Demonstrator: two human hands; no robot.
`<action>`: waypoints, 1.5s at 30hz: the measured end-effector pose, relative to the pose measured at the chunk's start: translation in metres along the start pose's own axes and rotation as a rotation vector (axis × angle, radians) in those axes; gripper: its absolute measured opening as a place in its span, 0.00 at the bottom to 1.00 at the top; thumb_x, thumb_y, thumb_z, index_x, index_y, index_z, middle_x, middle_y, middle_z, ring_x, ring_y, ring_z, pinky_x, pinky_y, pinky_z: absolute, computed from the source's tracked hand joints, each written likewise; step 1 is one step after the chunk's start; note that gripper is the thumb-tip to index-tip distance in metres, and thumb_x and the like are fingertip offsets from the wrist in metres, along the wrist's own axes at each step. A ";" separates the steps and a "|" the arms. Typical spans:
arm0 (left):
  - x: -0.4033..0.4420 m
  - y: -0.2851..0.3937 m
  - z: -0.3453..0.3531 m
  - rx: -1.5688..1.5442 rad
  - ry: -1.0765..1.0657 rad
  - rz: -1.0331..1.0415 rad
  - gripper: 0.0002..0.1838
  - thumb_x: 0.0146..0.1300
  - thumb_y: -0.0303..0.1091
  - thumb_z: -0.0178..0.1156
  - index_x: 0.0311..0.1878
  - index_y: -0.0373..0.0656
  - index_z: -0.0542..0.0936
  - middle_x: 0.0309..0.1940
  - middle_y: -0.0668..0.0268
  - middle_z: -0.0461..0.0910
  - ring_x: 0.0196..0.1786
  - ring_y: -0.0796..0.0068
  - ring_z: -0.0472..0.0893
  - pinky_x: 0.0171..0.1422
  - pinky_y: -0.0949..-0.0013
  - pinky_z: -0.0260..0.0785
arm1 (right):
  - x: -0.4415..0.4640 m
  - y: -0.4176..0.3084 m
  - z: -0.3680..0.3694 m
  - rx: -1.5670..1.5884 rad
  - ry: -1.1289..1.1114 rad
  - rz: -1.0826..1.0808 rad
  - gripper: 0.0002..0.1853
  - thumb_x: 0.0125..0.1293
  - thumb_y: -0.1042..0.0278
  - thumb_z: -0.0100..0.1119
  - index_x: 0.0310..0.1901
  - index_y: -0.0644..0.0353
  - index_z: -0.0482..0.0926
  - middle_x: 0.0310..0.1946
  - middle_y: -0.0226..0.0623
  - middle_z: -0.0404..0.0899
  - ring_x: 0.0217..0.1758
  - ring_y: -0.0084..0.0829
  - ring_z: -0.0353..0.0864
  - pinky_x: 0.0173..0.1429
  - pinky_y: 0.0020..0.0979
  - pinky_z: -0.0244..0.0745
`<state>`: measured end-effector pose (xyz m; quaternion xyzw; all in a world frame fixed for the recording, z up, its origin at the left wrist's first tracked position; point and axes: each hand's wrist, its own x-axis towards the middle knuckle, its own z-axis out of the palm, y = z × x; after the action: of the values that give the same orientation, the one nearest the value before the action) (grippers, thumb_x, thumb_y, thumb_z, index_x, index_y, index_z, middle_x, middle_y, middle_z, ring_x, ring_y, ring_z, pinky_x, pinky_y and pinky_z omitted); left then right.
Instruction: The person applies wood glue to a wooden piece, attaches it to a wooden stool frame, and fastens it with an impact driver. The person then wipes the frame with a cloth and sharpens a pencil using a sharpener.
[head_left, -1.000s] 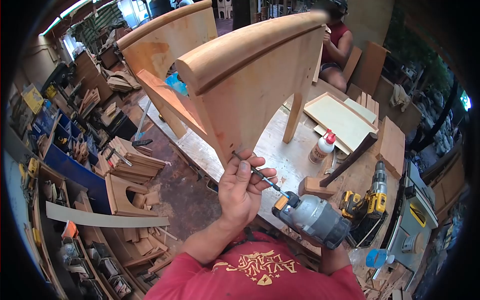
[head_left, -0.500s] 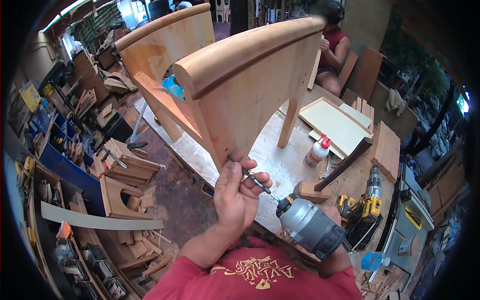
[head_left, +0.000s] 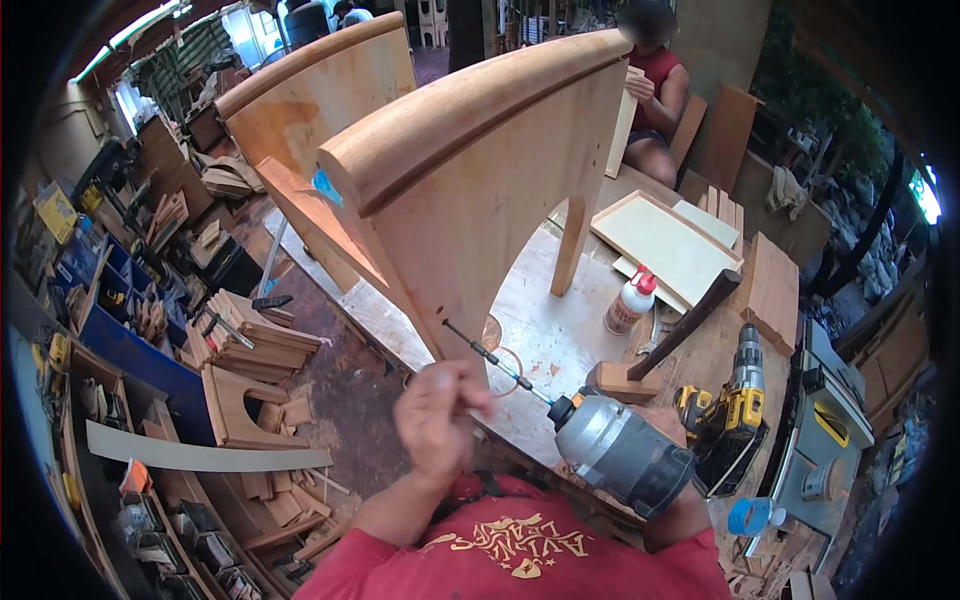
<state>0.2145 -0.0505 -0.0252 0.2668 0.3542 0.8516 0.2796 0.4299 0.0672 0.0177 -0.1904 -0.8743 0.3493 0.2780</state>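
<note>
My right hand (head_left: 668, 424), mostly hidden behind the tool, is wrapped around a grey and black impact driver (head_left: 622, 455). A long bit (head_left: 525, 384) runs from its chuck up and left, carrying a dark screw (head_left: 462, 337) at its end. The screw's tip is at the lower corner of a curved wooden panel (head_left: 475, 190), close to a small dark hole; whether it touches is unclear. My left hand (head_left: 437, 420), smeared by motion, is just below the screw and bit, apart from them. The panel belongs to a wooden frame standing on the worktable (head_left: 540, 330).
On the table are a glue bottle (head_left: 630, 302), a hammer (head_left: 690, 325), a yellow drill (head_left: 738, 400) and a shallow tray (head_left: 665, 247). A co-worker (head_left: 655, 90) sits at the far side holding a wooden piece. Wood parts (head_left: 250, 340) are stacked at left.
My left hand has let go of the screw and bit and moved down and left. The view has shifted slightly; the driver stays pointed at the panel.
</note>
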 end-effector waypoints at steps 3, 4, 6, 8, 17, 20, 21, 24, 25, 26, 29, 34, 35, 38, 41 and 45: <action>0.032 0.031 -0.027 -0.092 0.256 0.204 0.14 0.76 0.41 0.46 0.50 0.40 0.71 0.30 0.71 0.71 0.33 0.78 0.71 0.38 0.71 0.67 | 0.000 0.003 0.004 -0.115 0.079 -0.056 0.16 0.45 0.50 0.74 0.32 0.48 0.85 0.23 0.31 0.81 0.25 0.38 0.83 0.30 0.37 0.77; 0.053 0.046 -0.038 -0.151 0.338 0.198 0.18 0.75 0.46 0.48 0.54 0.40 0.70 0.36 0.70 0.71 0.40 0.77 0.71 0.47 0.67 0.65 | -0.002 0.004 0.004 -0.128 0.063 -0.052 0.16 0.44 0.50 0.74 0.34 0.47 0.85 0.24 0.31 0.81 0.26 0.39 0.83 0.30 0.38 0.76; 0.100 0.072 -0.046 -0.147 0.490 0.089 0.42 0.67 0.59 0.56 0.72 0.38 0.58 0.54 0.61 0.68 0.55 0.67 0.72 0.64 0.59 0.65 | -0.007 0.005 0.003 -0.156 0.032 -0.044 0.18 0.43 0.50 0.73 0.36 0.46 0.84 0.25 0.32 0.81 0.28 0.42 0.82 0.31 0.41 0.75; 0.146 0.082 -0.060 -0.220 0.349 0.015 0.46 0.65 0.61 0.57 0.74 0.37 0.55 0.60 0.55 0.67 0.64 0.59 0.69 0.71 0.55 0.62 | -0.005 0.000 -0.003 -0.255 -0.005 -0.060 0.20 0.42 0.50 0.73 0.39 0.47 0.84 0.27 0.33 0.81 0.29 0.44 0.82 0.33 0.43 0.74; 0.217 0.052 -0.065 -0.249 0.281 -0.007 0.19 0.60 0.40 0.64 0.46 0.38 0.70 0.31 0.60 0.74 0.33 0.65 0.80 0.38 0.62 0.77 | -0.009 -0.002 -0.002 -0.205 -0.035 0.011 0.24 0.42 0.49 0.73 0.44 0.47 0.84 0.29 0.32 0.83 0.31 0.42 0.83 0.35 0.42 0.77; 0.218 0.054 -0.060 -0.234 0.289 0.008 0.19 0.60 0.41 0.63 0.46 0.39 0.70 0.32 0.60 0.74 0.34 0.66 0.78 0.40 0.64 0.77 | -0.004 0.001 -0.001 -0.119 -0.020 0.016 0.24 0.46 0.52 0.73 0.46 0.50 0.83 0.31 0.32 0.84 0.31 0.38 0.85 0.36 0.37 0.78; 0.217 0.055 -0.057 -0.231 0.292 0.019 0.19 0.60 0.41 0.63 0.46 0.39 0.70 0.32 0.60 0.74 0.35 0.67 0.78 0.40 0.64 0.77 | 0.002 -0.006 -0.012 -0.157 -0.085 -0.050 0.25 0.50 0.56 0.73 0.50 0.54 0.82 0.36 0.33 0.85 0.35 0.36 0.87 0.40 0.35 0.80; 0.214 0.056 -0.056 -0.223 0.301 0.010 0.20 0.60 0.42 0.63 0.47 0.39 0.70 0.34 0.60 0.73 0.36 0.67 0.78 0.42 0.63 0.76 | 0.001 0.004 -0.006 -0.112 -0.085 0.003 0.24 0.47 0.50 0.73 0.46 0.50 0.84 0.33 0.31 0.85 0.33 0.37 0.86 0.39 0.37 0.80; 0.214 0.055 -0.056 -0.223 0.302 0.007 0.20 0.60 0.43 0.63 0.46 0.39 0.71 0.34 0.59 0.73 0.36 0.67 0.78 0.42 0.63 0.76 | 0.002 0.007 -0.003 -0.110 -0.058 0.002 0.24 0.45 0.48 0.74 0.44 0.48 0.84 0.31 0.31 0.85 0.31 0.38 0.86 0.37 0.37 0.80; 0.214 0.055 -0.056 -0.224 0.303 0.002 0.20 0.60 0.43 0.63 0.46 0.39 0.71 0.34 0.59 0.73 0.36 0.67 0.78 0.42 0.63 0.76 | 0.003 0.009 0.000 -0.108 -0.030 0.000 0.23 0.44 0.46 0.74 0.42 0.46 0.85 0.30 0.30 0.84 0.30 0.39 0.85 0.36 0.38 0.80; 0.215 0.054 -0.059 -0.220 0.287 0.021 0.20 0.60 0.44 0.63 0.46 0.39 0.71 0.33 0.59 0.74 0.36 0.67 0.78 0.42 0.63 0.76 | 0.007 0.000 -0.003 -0.196 0.000 -0.074 0.22 0.45 0.49 0.76 0.42 0.46 0.85 0.30 0.30 0.85 0.31 0.38 0.86 0.38 0.36 0.80; 0.213 0.056 -0.052 -0.185 0.285 0.028 0.19 0.60 0.45 0.62 0.44 0.40 0.72 0.31 0.60 0.75 0.34 0.67 0.79 0.41 0.63 0.76 | 0.008 0.003 -0.001 -0.023 -0.040 0.120 0.19 0.46 0.54 0.76 0.41 0.48 0.85 0.32 0.30 0.86 0.32 0.37 0.86 0.38 0.34 0.81; 0.211 0.057 -0.050 -0.188 0.273 0.032 0.19 0.60 0.45 0.62 0.44 0.40 0.72 0.31 0.60 0.75 0.34 0.67 0.79 0.41 0.64 0.76 | 0.008 0.005 -0.001 -0.020 -0.056 0.121 0.19 0.47 0.54 0.76 0.41 0.48 0.85 0.32 0.29 0.86 0.32 0.37 0.86 0.38 0.33 0.81; 0.209 0.054 -0.053 -0.179 0.285 0.031 0.19 0.60 0.44 0.62 0.44 0.40 0.72 0.30 0.61 0.75 0.33 0.67 0.80 0.41 0.64 0.77 | 0.010 0.021 0.004 -0.181 -0.081 -0.053 0.17 0.49 0.55 0.74 0.41 0.47 0.85 0.32 0.29 0.86 0.31 0.36 0.86 0.37 0.33 0.81; 0.215 0.054 -0.055 -0.211 0.314 0.052 0.17 0.61 0.42 0.62 0.44 0.40 0.71 0.32 0.61 0.75 0.33 0.67 0.79 0.40 0.65 0.77 | 0.020 0.029 0.011 -0.198 -0.086 -0.124 0.16 0.50 0.56 0.73 0.40 0.49 0.84 0.32 0.31 0.85 0.31 0.36 0.86 0.36 0.34 0.79; 0.213 0.052 -0.056 -0.222 0.305 0.044 0.18 0.61 0.43 0.62 0.45 0.39 0.71 0.33 0.60 0.74 0.35 0.68 0.79 0.41 0.64 0.77 | 0.021 0.033 0.016 -0.082 -0.097 0.032 0.15 0.52 0.55 0.72 0.39 0.52 0.85 0.29 0.33 0.85 0.30 0.37 0.86 0.35 0.35 0.79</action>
<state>0.0137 0.0351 0.0344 0.1100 0.2903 0.9219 0.2317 0.4081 0.0932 -0.0081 -0.1987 -0.8971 0.3264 0.2218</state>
